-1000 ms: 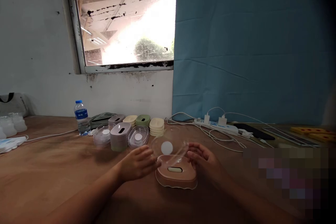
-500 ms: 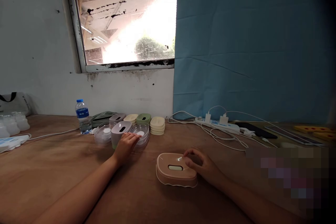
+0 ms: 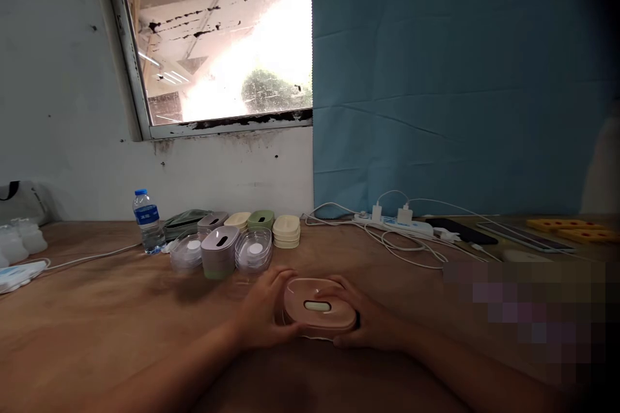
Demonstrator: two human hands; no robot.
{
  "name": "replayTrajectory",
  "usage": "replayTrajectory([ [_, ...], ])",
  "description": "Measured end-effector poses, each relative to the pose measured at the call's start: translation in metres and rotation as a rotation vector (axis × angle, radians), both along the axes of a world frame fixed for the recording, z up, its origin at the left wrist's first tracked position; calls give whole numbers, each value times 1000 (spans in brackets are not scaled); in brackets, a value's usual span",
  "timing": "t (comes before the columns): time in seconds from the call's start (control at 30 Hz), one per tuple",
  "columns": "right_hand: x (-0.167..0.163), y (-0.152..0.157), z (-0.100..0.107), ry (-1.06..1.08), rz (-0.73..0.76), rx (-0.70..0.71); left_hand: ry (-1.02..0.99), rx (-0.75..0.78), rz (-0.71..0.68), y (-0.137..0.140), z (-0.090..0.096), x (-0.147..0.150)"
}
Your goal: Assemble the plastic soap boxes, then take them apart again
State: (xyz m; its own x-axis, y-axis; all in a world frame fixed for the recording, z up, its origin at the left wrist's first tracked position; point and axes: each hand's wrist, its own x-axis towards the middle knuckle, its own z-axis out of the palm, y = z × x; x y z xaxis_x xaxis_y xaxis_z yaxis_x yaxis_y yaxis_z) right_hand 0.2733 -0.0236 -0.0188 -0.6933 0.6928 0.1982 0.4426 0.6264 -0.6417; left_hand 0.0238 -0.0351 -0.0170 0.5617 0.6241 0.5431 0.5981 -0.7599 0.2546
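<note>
A pink oval plastic box (image 3: pixel 317 319) with wavy lower edges rests on the brown table in front of me. Its rounded top has a slot, and something cream-coloured shows inside. My left hand (image 3: pixel 264 310) wraps the left side, thumb along the front and fingers behind. Around the right side curls my right hand (image 3: pixel 365 316), with the thumb low at the front and fingers over the top edge. Farther back, nearest my left hand, stand a lilac slotted stack (image 3: pixel 221 255) and clear plastic pieces (image 3: pixel 253 250).
Behind these are a green slotted cover (image 3: pixel 260 219) and a cream stack (image 3: pixel 287 231). A water bottle (image 3: pixel 148 222) stands left of them. A power strip (image 3: pixel 397 226) with loose white cables (image 3: pixel 411 255) lies at the back right, near a dark phone (image 3: pixel 465 231).
My left hand has come from the clear pieces to the left side of the pink box. My right hand has moved from a light touch to a grip around its right side.
</note>
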Motion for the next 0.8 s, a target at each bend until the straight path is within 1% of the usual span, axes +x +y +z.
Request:
replayTrajectory([
  [0.07, 0, -1, -1, 9, 5, 15, -54, -165, -21, -3, -7, 8],
  [0.13, 0, -1, -2, 21, 12, 42, -119, -257, -23, -1, -11, 11],
  [0.4, -2, 1, -3, 86, 7, 119, -295, -386, -67, 10, -13, 6],
  [0.53, -2, -2, -1, 97, -26, 124, -372, -442, -153, 15, -20, 6],
  [0.6, 0, 0, -1, 153, -114, 108, -384, -483, -213, 17, -20, 4],
  [0.67, 3, 6, -3, 303, -266, 69, -376, -502, -223, 19, -18, 1],
  [0.73, 8, 17, -7, 517, -445, -25, -328, -461, -201, 19, -13, -3],
  [0.8, 12, 29, -12, 669, -561, -149, -242, -379, -238, 18, -6, -8],
])
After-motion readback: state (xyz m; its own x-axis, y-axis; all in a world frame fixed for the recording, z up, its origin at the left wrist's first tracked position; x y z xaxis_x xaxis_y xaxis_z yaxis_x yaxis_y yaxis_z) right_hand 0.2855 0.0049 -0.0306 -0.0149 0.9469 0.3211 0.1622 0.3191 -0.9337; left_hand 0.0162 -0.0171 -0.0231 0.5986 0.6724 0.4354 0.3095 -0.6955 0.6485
